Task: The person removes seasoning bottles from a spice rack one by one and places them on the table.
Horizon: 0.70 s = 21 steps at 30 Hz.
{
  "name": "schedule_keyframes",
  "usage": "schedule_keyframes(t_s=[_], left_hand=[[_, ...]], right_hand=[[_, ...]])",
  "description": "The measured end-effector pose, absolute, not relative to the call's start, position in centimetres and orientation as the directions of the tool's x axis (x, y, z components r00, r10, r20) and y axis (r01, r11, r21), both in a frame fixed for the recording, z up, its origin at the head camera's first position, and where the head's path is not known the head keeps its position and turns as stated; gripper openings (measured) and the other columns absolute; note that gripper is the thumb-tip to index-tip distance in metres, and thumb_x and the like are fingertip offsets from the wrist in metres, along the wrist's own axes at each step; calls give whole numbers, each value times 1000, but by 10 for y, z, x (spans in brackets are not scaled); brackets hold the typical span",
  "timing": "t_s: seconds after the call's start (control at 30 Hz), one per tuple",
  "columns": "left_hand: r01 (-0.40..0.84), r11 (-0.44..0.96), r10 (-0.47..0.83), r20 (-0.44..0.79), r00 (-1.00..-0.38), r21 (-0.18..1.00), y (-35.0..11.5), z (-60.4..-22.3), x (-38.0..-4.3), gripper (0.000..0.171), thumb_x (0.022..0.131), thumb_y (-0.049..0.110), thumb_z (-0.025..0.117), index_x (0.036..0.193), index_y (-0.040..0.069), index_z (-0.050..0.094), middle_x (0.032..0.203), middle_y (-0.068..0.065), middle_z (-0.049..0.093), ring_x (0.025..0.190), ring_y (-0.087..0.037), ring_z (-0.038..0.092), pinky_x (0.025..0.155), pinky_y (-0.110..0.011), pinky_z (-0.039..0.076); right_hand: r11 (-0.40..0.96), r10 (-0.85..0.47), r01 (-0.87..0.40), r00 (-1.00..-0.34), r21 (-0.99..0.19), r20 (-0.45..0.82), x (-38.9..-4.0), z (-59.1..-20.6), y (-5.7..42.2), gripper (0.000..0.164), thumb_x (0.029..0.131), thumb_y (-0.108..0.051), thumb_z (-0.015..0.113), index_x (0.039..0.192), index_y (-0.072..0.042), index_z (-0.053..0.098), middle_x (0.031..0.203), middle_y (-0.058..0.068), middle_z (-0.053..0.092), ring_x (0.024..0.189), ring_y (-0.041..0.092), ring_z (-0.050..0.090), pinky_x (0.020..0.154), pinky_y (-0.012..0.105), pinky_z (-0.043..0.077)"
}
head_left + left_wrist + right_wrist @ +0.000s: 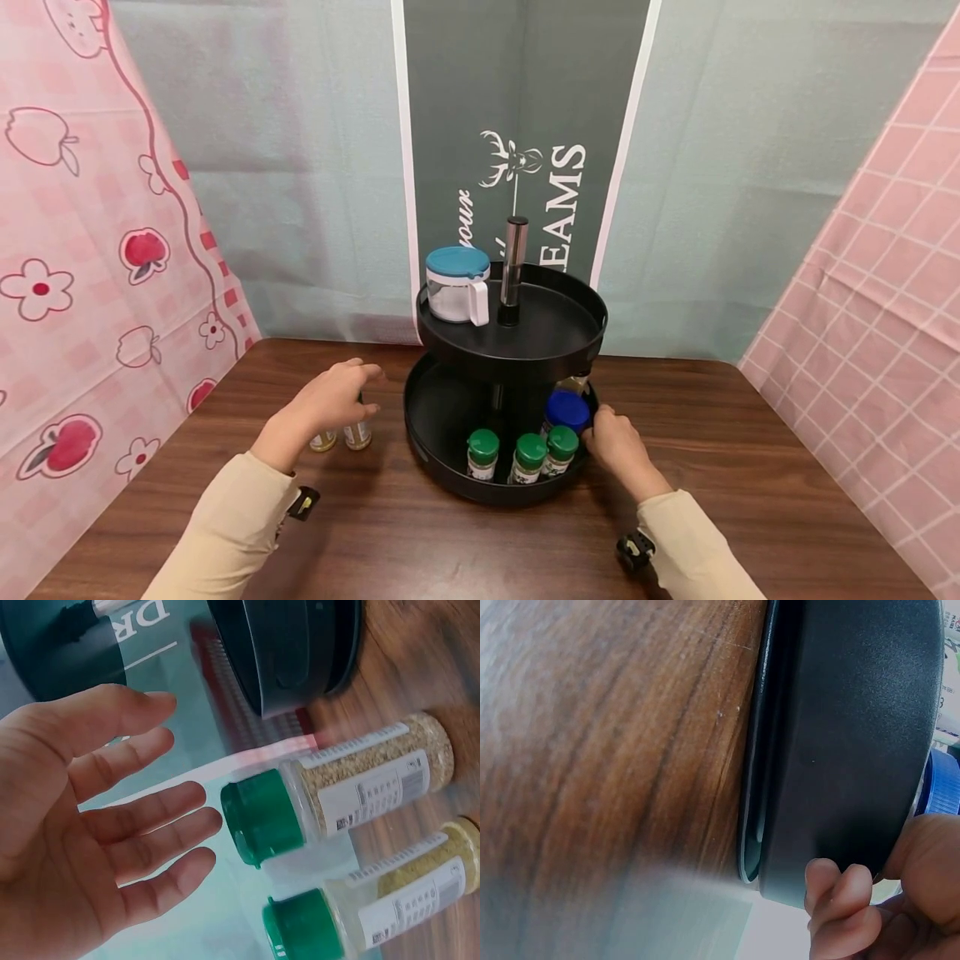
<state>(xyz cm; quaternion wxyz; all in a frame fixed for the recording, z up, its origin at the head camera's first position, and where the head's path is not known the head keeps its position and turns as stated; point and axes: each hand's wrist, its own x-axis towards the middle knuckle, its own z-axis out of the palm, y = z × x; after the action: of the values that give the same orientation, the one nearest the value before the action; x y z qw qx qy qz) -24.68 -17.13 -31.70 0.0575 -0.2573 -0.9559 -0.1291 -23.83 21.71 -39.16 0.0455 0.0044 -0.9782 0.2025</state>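
My left hand (333,404) hovers with extended fingers just above two spice jars on the table, left of a black two-tier lazy Susan (551,325). In the left wrist view, the green caps of the nearer spice jar (375,780) and the second spice jar (409,904) sit close to my fingertips, apart from them. My right hand (621,446) pinches the right rim of the lower tray (855,735), thumb over the edge and fingers curled against the outer wall. Beside that thumb stands a blue-lidded jar (567,410) inside the tray.
Three green-capped jars, including the leftmost one (482,454), stand at the lower tray's front. Behind the blue lid is a partly hidden jar (576,383). The upper tier carries a clear container (456,287) with a teal lid, beside the metal post (513,267). Fabric backdrops border the wooden table (465,550).
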Motion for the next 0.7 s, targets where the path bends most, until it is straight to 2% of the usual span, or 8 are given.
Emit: schedule_keyframes(t_s=[0.33, 0.53, 0.7], left_hand=[[500, 820, 499, 80, -863, 278, -159, -320, -240, 46, 78, 17, 68, 119, 2, 55, 116, -18, 54, 102, -31, 52, 78, -45, 49], [521, 794, 523, 84, -848, 312, -150, -324, -234, 38, 76, 18, 68, 112, 9, 60, 113, -13, 54, 99, -27, 53, 77, -43, 48], [541, 774, 541, 102, -835, 327, -140, -326, -229, 36, 76, 20, 70, 110, 11, 61, 110, -11, 54, 93, -24, 54, 75, -41, 48]], right_hand=[[923, 5, -28, -997, -385, 83, -238, -390, 217, 31, 80, -8, 53, 99, 16, 47, 81, 33, 56, 72, 40, 57, 58, 50, 47], [921, 3, -32, -996, -387, 91, -238, -391, 216, 29, 79, -8, 53, 96, 15, 47, 79, 33, 56, 70, 40, 56, 58, 50, 47], [921, -1, -38, -995, -388, 95, -238, -391, 217, 28, 79, -8, 53, 94, 14, 47, 78, 32, 56, 69, 39, 56, 57, 50, 47]])
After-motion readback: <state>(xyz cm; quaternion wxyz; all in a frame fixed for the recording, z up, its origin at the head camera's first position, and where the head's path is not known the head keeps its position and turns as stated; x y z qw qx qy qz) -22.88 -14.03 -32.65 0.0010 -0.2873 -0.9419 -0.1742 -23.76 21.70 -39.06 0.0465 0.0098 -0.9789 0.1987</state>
